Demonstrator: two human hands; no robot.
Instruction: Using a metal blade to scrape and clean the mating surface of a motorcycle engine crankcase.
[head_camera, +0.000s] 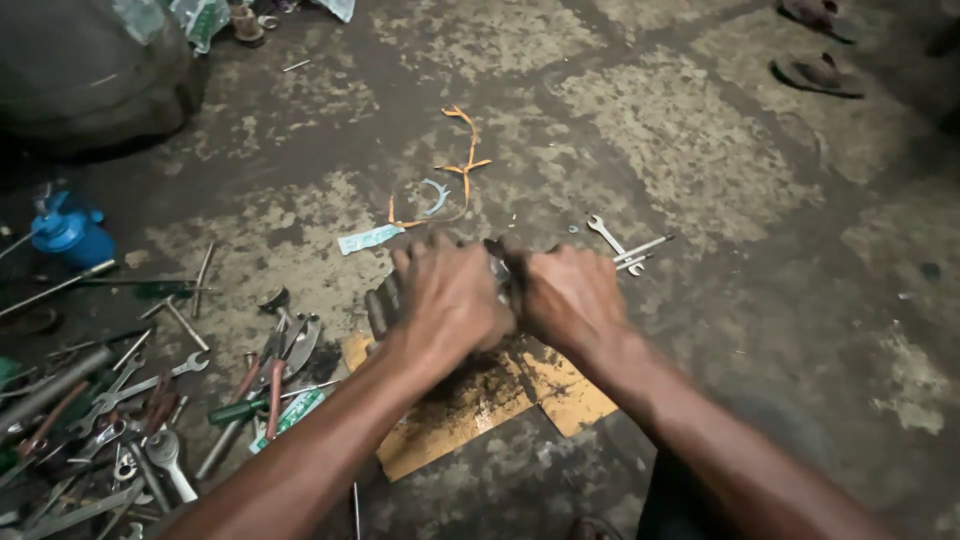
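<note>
While the stained, patchy concrete floor (700, 150) spreads out under everything, the largest thing on it is a dark rounded drum-like bulk (90, 70) in the far left corner. Next in size is the heap of grey metal spanners, pliers and screwdrivers (130, 410) scattered on the person's left, with a blue plastic oil can (70, 232) just beyond it. A torn piece of yellow-brown cardboard (560, 395), smeared with black grease, lies directly below the arms. On it sits a dark, greasy metal machine part (383, 303), mostly hidden by the hands. The left hand (450, 300) is wrapped over its top, fingers curled down tight around it. The right hand (570, 295) is clenched in a fist against the part's right end, touching the left hand; what it grips inside the fist I cannot tell. Near the right hand lie a few small silver open-ended spanners (625, 247). Beyond the hands, a thin orange strip (462, 150) curls on the floor beside a pale blue paper scrap (368, 239). A pair of worn sandals (820, 72) rests at the far right.
</note>
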